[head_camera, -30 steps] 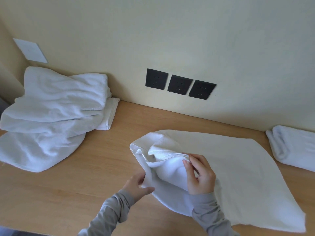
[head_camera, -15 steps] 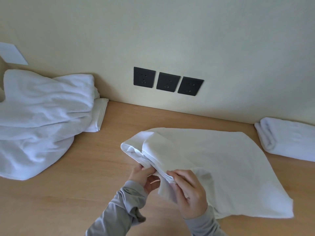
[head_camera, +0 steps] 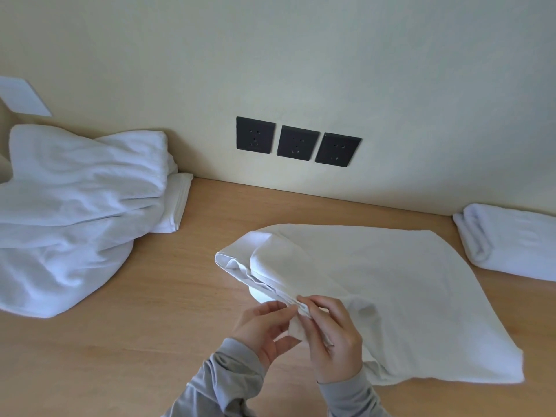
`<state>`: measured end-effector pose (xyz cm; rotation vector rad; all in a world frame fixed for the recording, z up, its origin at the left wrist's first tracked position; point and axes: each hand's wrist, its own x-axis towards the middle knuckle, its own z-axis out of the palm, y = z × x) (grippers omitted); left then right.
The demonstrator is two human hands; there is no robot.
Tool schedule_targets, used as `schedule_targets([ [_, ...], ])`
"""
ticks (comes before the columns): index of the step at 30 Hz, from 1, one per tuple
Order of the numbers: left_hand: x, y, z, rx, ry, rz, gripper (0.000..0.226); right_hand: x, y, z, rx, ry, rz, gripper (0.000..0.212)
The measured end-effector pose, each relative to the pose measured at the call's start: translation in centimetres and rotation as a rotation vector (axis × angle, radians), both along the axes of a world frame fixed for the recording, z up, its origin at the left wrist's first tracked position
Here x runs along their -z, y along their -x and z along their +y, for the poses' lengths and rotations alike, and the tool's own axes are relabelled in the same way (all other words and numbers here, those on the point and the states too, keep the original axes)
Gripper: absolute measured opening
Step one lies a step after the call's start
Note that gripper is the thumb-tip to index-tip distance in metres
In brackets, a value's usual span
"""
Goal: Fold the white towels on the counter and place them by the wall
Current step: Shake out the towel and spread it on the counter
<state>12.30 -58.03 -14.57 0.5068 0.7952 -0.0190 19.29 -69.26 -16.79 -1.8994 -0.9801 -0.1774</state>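
Note:
A white towel (head_camera: 391,284) lies half spread on the wooden counter (head_camera: 150,341), its left end bunched and lifted. My left hand (head_camera: 264,329) and my right hand (head_camera: 334,338) meet at its near edge, both pinching the same bunched corner of cloth. A loose pile of unfolded white towels (head_camera: 72,212) sits at the left against the wall. One folded white towel (head_camera: 511,242) lies at the far right by the wall.
Three black wall sockets (head_camera: 298,142) sit just above the counter's back edge. A flat folded cloth (head_camera: 179,200) pokes out from under the left pile. A white plate (head_camera: 21,97) is on the side wall at upper left.
My hands have slid along the towel's near edge toward me and come together on one corner. The towel's bunched left end has flattened somewhat.

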Motion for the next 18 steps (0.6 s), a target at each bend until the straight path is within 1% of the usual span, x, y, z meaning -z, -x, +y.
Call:
schedule_targets([
  [7,-0.1,0.1,-0.7,-0.176,0.112,-0.023,0.049,-0.5,-0.2,0.3,0.015,-0.005,-0.032,0.023],
  [10,-0.2,-0.3,-0.9,-0.248,0.143,0.003,0.05,-0.8,-0.1,0.4,0.023,-0.014,-0.063,0.024],
  [13,-0.5,-0.5,-1.1,-0.282,0.148,0.005,0.041,-1.2,-0.2,0.4,0.005,-0.019,-0.11,0.024],
  [16,-0.7,-0.6,-1.4,-0.297,0.145,0.008,0.019,-1.4,-0.2,0.1,-0.022,0.01,-0.176,0.024],
  [18,-0.8,-0.7,-1.6,-0.314,0.158,0.019,0.012,-1.5,-0.4,0.0,-0.039,0.04,-0.218,0.025],
])
